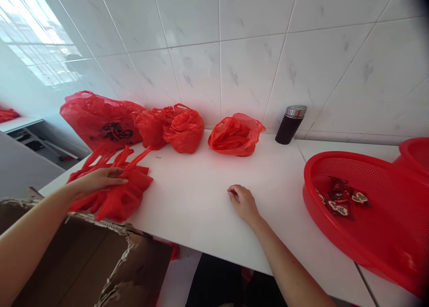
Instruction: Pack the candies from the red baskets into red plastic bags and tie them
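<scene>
My left hand (103,182) rests on a bunch of red plastic bags (124,199) with upright handles, at the left end of the white table (191,199). Its fingers are pressed together against the bags, and the fingertips are partly in view beside one handle. My right hand (243,203) is over the middle of the table, with thumb and fingers curled together in a loose pinch. Nothing shows between them. In front of it, near the wall, lies an open red bag (236,135) with crumpled red plastic inside.
Tied red bags (184,130) and a large printed red bag (100,121) stand along the wall. A dark flask (290,124) is right of them. A red basket (378,208) holds several wrapped packets (342,199). A torn cardboard box (73,258) is at the lower left.
</scene>
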`<state>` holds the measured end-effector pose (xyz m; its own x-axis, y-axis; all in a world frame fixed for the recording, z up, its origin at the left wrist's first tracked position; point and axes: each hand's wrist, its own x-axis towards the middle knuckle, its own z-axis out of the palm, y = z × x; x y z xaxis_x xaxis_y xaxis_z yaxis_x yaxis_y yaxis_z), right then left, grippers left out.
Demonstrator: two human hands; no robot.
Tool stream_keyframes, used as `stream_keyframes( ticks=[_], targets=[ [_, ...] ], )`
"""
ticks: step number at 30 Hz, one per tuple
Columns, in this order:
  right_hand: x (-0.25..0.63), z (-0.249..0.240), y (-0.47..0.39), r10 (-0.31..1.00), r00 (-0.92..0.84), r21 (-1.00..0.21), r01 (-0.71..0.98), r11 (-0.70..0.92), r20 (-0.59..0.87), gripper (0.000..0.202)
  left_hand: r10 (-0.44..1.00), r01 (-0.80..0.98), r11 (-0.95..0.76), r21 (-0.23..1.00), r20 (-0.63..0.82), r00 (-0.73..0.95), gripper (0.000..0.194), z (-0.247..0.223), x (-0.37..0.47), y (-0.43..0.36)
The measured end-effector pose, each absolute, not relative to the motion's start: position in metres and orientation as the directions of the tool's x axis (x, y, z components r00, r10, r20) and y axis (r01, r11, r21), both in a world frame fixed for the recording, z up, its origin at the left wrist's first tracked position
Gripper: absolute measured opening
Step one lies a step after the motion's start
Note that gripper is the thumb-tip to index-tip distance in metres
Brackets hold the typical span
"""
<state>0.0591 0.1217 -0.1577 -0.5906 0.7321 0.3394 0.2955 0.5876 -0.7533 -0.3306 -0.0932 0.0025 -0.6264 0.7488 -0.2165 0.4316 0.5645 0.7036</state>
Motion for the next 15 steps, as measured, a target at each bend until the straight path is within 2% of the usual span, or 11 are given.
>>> stream_keyframes(
  ticks=[4,7,11,13,15],
  targets=[
    [0.059,-0.155,0.122,0.732,-0.592,-0.759,0.29,0.584,0.337,0.016,0.691,0.093,0.537,0.838,-0.374,-0.619,0.061,-0.011,-0.327,-0.105],
    [0.049,-0.147,0.115,0.725,-0.608,-0.772,0.274,0.574,0.324,0.016,0.687,0.017,0.487,0.873,-0.372,-0.624,0.051,-0.015,-0.306,-0.106],
    [0.012,-0.117,0.084,0.619,-0.668,-0.751,0.135,0.646,0.412,0.012,0.775,0.143,0.477,0.867,-0.338,-0.534,0.046,-0.015,-0.261,-0.09],
    [-0.011,-0.098,0.066,0.542,-0.665,-0.692,0.054,0.72,0.513,0.019,0.846,0.271,0.434,0.86,-0.285,-0.449,0.042,-0.016,-0.235,-0.078],
    [-0.03,-0.083,0.055,0.497,-0.659,-0.632,0.041,0.773,0.565,0.026,0.912,0.451,0.352,0.82,-0.191,-0.364,0.034,-0.017,-0.212,-0.066]
  ],
)
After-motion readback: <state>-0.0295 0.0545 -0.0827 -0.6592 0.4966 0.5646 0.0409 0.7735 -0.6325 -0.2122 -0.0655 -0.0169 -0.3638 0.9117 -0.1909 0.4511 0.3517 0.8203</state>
